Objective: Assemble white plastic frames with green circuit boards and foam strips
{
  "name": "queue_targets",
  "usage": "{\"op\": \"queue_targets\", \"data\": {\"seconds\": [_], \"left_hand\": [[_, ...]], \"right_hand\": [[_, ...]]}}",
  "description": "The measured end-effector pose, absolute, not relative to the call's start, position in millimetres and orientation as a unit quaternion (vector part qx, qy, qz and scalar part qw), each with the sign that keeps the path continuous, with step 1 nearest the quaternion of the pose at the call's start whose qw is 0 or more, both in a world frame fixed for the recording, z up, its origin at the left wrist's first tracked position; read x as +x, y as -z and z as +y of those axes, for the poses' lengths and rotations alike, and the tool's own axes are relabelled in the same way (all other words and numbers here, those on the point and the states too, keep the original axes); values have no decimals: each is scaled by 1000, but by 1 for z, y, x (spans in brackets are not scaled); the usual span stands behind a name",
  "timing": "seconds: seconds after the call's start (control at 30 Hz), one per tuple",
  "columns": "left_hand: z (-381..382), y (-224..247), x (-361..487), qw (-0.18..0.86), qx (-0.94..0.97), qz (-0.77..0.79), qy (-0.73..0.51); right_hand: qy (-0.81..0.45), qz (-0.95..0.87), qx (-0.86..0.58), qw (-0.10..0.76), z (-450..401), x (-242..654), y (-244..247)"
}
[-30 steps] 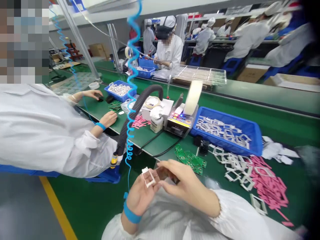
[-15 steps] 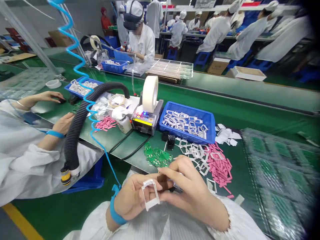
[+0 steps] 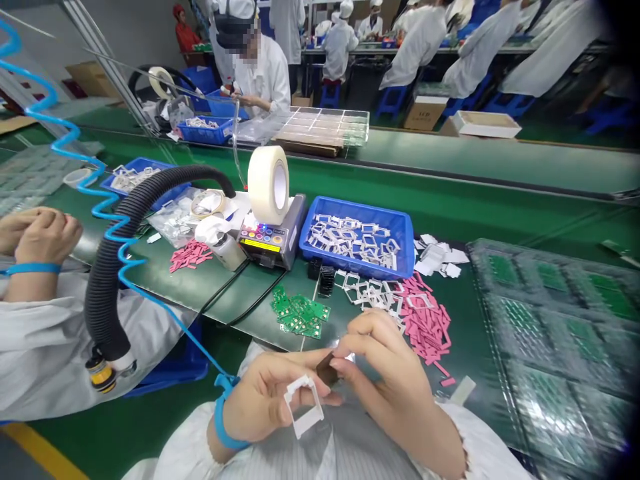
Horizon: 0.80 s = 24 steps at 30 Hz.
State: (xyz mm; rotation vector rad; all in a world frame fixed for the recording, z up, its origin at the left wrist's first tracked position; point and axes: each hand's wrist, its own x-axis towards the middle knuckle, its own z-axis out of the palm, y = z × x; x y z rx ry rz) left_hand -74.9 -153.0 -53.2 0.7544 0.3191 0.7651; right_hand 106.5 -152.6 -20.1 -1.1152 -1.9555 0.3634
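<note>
Low in front of my body, my left hand (image 3: 265,397) grips a white plastic frame (image 3: 309,420) with a rectangular opening. Close beside it, my right hand (image 3: 387,380) pinches a small dark brown flat piece (image 3: 328,371); its far end lies by my left fingers, and whether they grip it too I cannot tell. A blue wrist strap (image 3: 223,417) circles my left wrist. Just beyond my hands lie green circuit boards (image 3: 300,315), a heap of white frames (image 3: 373,292) and a pile of pink strips (image 3: 425,320).
A blue bin (image 3: 407,247) of white frames stands behind the piles, beside a tape dispenser (image 3: 270,243). Clear trays (image 3: 525,360) with green boards fill the right. A black hose (image 3: 103,287) and coiled blue cord (image 3: 150,303) hang at left, near a co-worker's hands (image 3: 47,240).
The view has shifted, so the bench sits further left and slightly higher. My right fingers have pinched closer on the brown piece. The co-worker's hands at left have come together.
</note>
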Motion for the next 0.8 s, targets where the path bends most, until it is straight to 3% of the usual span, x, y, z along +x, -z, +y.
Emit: {"op": "queue_targets", "data": {"seconds": [0.3, 0.57, 0.73, 0.8], "left_hand": [[-156, 60, -81, 818, 408, 204, -350], [-154, 72, -71, 820, 376, 266, -339], [-145, 77, -66, 840, 262, 263, -396], [-142, 80, -69, 838, 247, 265, -408]], "right_hand": [[-204, -762, -452, 417, -154, 110, 27], [-254, -780, -471, 323, -153, 116, 31], [-309, -734, -482, 365, -163, 129, 42], [-298, -735, -534, 294, -164, 135, 60]]}}
